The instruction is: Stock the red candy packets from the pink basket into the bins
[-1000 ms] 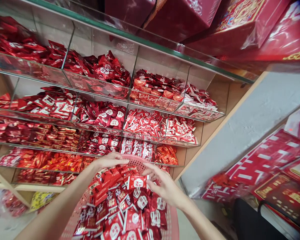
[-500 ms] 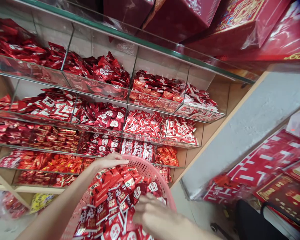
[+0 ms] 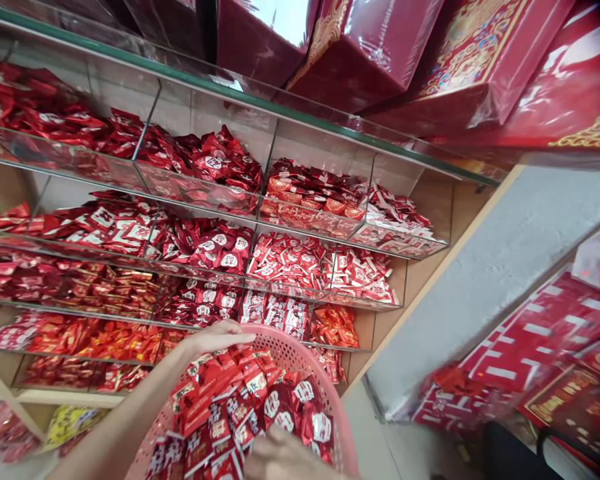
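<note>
Left Hand on Basket Rim, Right Hand Over Packets

The pink basket (image 3: 293,353) is located at bottom centre, directly in front of me; its near side is cut off by the lower edge of view. My left hand (image 3: 223,337) is closed over the far-left rim. The thumb lies along the rim; the other fingers are largely hidden. My right hand (image 3: 283,457) is blurred and partly cut off at the lower edge, above the packets (image 3: 235,400) in the basket. I cannot tell whether its fingers are spread, pressed together or pinching a packet. Packets beneath it are hidden.

Basket: rounded, perforated, apparently plastic, with a smooth rim. Packets: small, flat to plump, glossy red and maroon wrappers, some with white printed patches; the small lettering is hard to make out.

Beyond the basket, clear panels divide the wooden shelving (image 3: 430,260) into compartments filled with similar wrappers. The basket conceals part of the lowest rows. Above, a green-edged glass shelf (image 3: 260,100) carries shiny, film-wrapped boxes (image 3: 365,53), cut off at the top.
</note>
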Tool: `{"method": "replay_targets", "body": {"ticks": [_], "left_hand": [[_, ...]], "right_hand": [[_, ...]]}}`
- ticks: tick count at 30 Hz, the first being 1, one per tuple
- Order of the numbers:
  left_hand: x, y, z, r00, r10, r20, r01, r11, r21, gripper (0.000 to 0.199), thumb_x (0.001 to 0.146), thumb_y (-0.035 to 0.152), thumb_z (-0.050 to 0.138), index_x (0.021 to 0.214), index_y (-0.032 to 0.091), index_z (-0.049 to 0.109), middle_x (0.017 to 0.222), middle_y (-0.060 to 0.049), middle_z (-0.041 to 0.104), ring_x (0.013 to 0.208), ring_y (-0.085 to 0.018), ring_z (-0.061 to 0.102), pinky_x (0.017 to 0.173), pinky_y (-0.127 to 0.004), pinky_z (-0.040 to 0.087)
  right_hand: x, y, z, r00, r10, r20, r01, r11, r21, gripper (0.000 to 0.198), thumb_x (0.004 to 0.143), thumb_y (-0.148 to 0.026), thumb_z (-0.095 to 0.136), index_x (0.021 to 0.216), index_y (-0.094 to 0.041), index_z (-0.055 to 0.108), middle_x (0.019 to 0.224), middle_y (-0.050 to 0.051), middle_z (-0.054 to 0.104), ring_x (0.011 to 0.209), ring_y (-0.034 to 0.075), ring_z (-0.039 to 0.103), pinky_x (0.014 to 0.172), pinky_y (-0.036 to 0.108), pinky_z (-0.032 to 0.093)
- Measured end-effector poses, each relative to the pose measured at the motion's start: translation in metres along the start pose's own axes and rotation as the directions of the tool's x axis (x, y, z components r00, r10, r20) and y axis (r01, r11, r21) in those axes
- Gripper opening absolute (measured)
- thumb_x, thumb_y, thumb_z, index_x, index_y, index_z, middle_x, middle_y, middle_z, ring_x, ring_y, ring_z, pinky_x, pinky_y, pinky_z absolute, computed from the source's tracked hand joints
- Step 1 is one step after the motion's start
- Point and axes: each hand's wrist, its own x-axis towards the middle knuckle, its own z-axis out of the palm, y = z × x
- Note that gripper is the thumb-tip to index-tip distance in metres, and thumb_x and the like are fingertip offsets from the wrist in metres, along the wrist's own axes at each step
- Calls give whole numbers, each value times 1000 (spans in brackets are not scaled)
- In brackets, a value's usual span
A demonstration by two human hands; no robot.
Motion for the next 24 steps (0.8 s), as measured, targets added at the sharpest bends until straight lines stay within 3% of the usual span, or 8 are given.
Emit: {"method": "replay_targets", "body": {"ticks": [2,4,7,10,12,17,20,24], "left_hand": [[0,0,1,1000,1,-2,-1,1000,0,45,71,57,53,57,15,52,67,1,48,59,-10,39,55,-21,28],[0,1,2,1000,13,1,-13,1000,-1,45,71,58,54,57,15,54,68,0,50,60,-11,41,56,-22,30],[-1,3,3,1000,29,11,-29,1000,12,45,72,58,52,61,15,60,72,-1,55,65,-13,45,60,-22,33],[-2,5,3,1000,28,10,-28,999,46,45,72,58,52,62,16,63,71,-2,57,67,-14,48,62,-22,34],[-4,5,2,999,32,0,-32,998,62,47,71,60,51,61,16,63,70,-2,58,68,-15,49,63,-22,35],[-9,4,2,999,29,-14,-28,999,42,47,72,60,51,63,16,64,72,-3,58,69,-15,50,63,-22,36],[-11,3,3,999,24,-28,-23,999,35,48,72,60,51,62,15,63,70,-3,56,68,-14,49,63,-22,35],[-14,4,3,999,17,-35,-16,999,35,47,72,60,52,63,15,63,70,-2,54,67,-14,47,60,-22,33]], "right_hand": [[12,27,-23,994,94,-49,-93,995,20,10,81,-15,51,73,-18,57,69,1,61,69,15,52,66,28,41],[25,63,-44,940,287,-181,-257,951,174,13,81,-13,47,80,-17,59,76,3,63,72,15,54,68,27,42],[43,121,-65,719,575,-390,-399,801,446,16,81,-17,45,83,-18,61,78,2,64,71,14,56,67,26,41],[57,165,-73,470,769,-433,-508,637,580,16,79,-26,48,75,-18,61,70,1,64,64,13,55,62,24,39],[65,181,-74,376,832,-407,-609,553,568,25,78,-37,50,64,-18,60,64,0,62,60,13,54,59,24,37],[84,191,-74,274,928,-252,-786,367,497,46,73,-52,50,42,-19,48,49,1,51,54,13,47,53,25,30],[91,194,-71,231,950,-208,-780,309,544,42,70,-48,54,41,-18,49,49,0,50,53,13,46,54,24,31],[95,202,-66,209,965,-157,-734,261,627,30,67,-41,57,49,-17,56,48,-1,50,51,11,45,53,23,33]]}}
